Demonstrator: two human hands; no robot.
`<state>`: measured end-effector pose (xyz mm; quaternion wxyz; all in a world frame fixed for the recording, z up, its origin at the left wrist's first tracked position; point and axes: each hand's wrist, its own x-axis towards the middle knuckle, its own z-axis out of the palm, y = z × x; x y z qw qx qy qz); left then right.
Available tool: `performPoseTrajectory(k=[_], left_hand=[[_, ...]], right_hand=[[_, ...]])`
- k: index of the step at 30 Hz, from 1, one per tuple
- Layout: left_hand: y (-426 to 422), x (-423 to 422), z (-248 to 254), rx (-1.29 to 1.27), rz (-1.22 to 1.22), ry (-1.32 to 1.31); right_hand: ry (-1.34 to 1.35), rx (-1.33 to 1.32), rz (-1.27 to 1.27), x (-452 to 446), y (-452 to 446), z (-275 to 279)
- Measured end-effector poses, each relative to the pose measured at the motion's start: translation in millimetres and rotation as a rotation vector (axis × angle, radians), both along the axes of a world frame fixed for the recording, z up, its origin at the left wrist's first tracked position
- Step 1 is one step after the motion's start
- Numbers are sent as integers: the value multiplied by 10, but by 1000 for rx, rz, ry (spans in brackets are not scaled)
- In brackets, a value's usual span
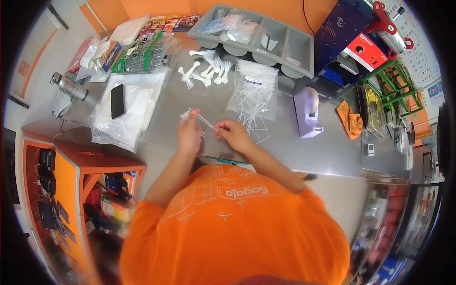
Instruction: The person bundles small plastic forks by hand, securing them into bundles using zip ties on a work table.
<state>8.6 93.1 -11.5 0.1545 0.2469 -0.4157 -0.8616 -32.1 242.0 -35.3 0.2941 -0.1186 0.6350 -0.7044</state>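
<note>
My left hand [189,135] is closed around a small bunch of thin white strips that look like cable ties [205,120], their ends sticking out past the thumb. With thumb and fingertips pinched, my right hand [232,134] grips the far end of a strip from that bunch. Just beyond my right hand lies an open clear bag [254,85] with a blue-and-white label, and loose white ties [251,114] spill from its mouth towards me. Several gathered white bundles [209,66] lie farther back on the metal table [304,156].
A grey divided bin [297,52] stands at the back. To the right are a lilac tape dispenser [306,114] and an orange cloth [350,118]. A black phone [117,101] rests on white plastic bags [137,114] at left, near a metal bottle [69,86].
</note>
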Motion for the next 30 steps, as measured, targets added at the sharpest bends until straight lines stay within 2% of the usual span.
performPoseTrajectory(k=[3,6,8,9,11,12,14,19,21,27,30], left_hand=[[-199,-16,40,17,19,15],[-258,-4,76,-1,-7,-27],[-210,30,102,-15,-42,-20],[-171,46,117,-30,-79,-11],[-76,58,158,-57,-88,-15],[-32,61,178,-83,-89,-19],[30,71,222,-95,-87,-25],[27,75,157,-155,-80,-39],[-62,78,79,-90,-19,1],[-34,97,82,-68,-34,38],[-8,116,118,-83,-78,9]], right_hand=[[78,143,132,26,70,15],[77,92,-12,22,90,-21],[12,-139,-323,-17,90,54],[11,-138,-328,-17,93,128],[75,31,-161,4,99,314],[75,32,-168,42,101,388],[361,249,9,137,90,480],[379,236,-98,163,90,411],[391,250,-138,127,117,411],[410,312,-1,202,74,542],[336,234,-5,191,43,447]])
